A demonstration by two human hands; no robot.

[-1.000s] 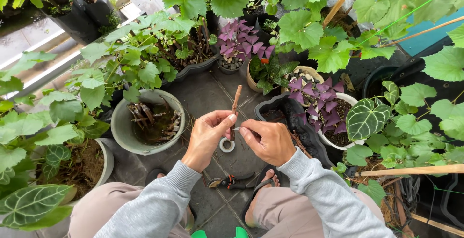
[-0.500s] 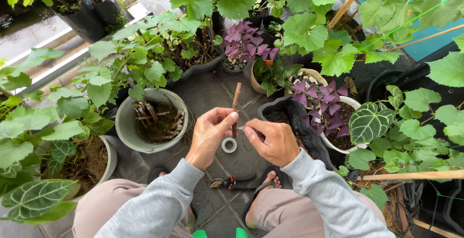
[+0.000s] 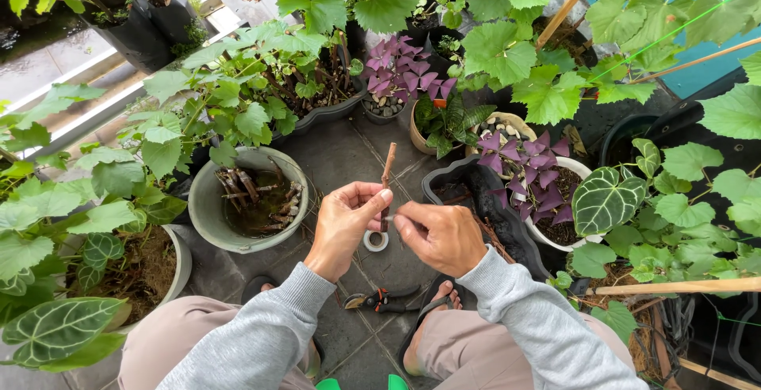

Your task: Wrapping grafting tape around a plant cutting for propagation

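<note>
Around you stood potted plants, the biggest a vine with broad green leaves point(image 3: 507, 49) spreading across the top of the view, and at your left a grey bowl point(image 3: 208, 200) held dark water and a bundle of cut sticks point(image 3: 242, 186). To your right a white pot point(image 3: 583, 170) carried purple leaves, with a heart-shaped veined leaf point(image 3: 606, 197) just beside it. Your left hand point(image 3: 345, 227) was closed around the lower part of a thin brown stick point(image 3: 386, 172), which stood nearly upright in front of you above the paved floor point(image 3: 333, 152), its top poking out well above your fingers. Your right hand point(image 3: 440, 235) met the left at the stick, thumb and forefinger pinched together on something too small to make out. Below your hands, on the floor, lay 1 roll of white tape point(image 3: 375, 240), and nearer your feet a pair of pruning shears point(image 3: 384, 298) with dark handles.
</note>
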